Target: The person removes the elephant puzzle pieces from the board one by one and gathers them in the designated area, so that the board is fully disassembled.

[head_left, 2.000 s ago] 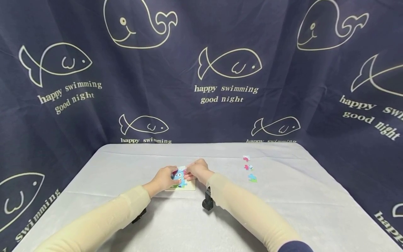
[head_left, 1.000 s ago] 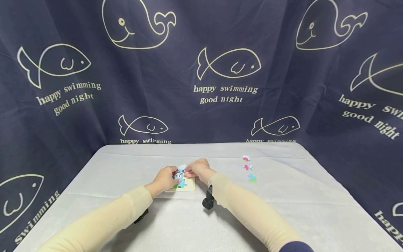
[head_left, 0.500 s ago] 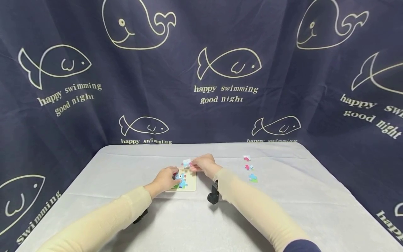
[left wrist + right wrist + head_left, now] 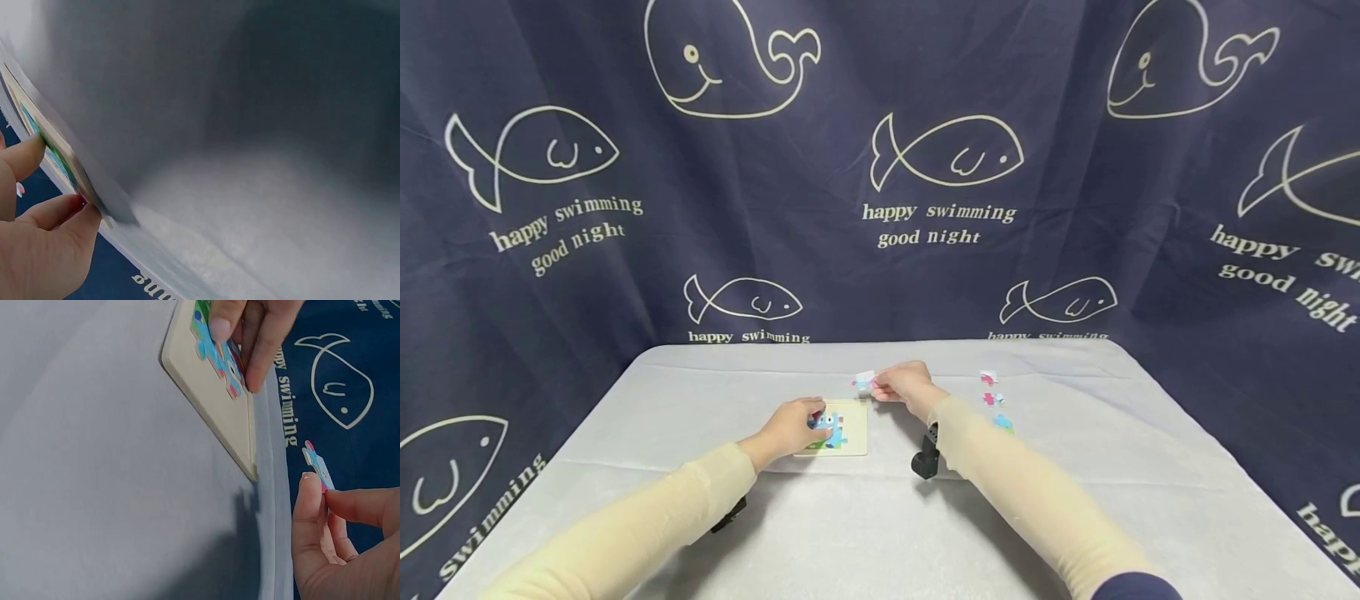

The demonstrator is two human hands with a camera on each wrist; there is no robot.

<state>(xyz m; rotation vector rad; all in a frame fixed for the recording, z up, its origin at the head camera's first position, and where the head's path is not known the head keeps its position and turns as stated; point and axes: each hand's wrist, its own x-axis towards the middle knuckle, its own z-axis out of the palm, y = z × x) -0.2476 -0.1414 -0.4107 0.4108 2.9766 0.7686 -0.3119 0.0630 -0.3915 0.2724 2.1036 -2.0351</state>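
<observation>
A pale jigsaw tray (image 4: 856, 429) lies on the table with several joined blue and green pieces (image 4: 832, 435) in its left part. My left hand (image 4: 792, 427) rests on these pieces, thumb and fingertips spread across them, as the right wrist view shows too. Beyond the tray's far right corner, my right hand (image 4: 908, 388) pinches a white, light-blue and pink jigsaw piece (image 4: 320, 469) between thumb and finger, raised and apart from the tray. Part of the joined picture is hidden under the left hand.
To the right on the grey-white cloth (image 4: 880, 533) lie loose jigsaw pieces: a pink and white one (image 4: 988, 377), a pink one (image 4: 990, 399) and a blue-green one (image 4: 1003, 422), partly behind the right forearm. A dark blue curtain (image 4: 880, 275) hangs behind the table.
My right hand has lifted the pinched piece off the tray and carried it right and away, uncovering the tray's bare right part. My left hand stays on the joined pieces.
</observation>
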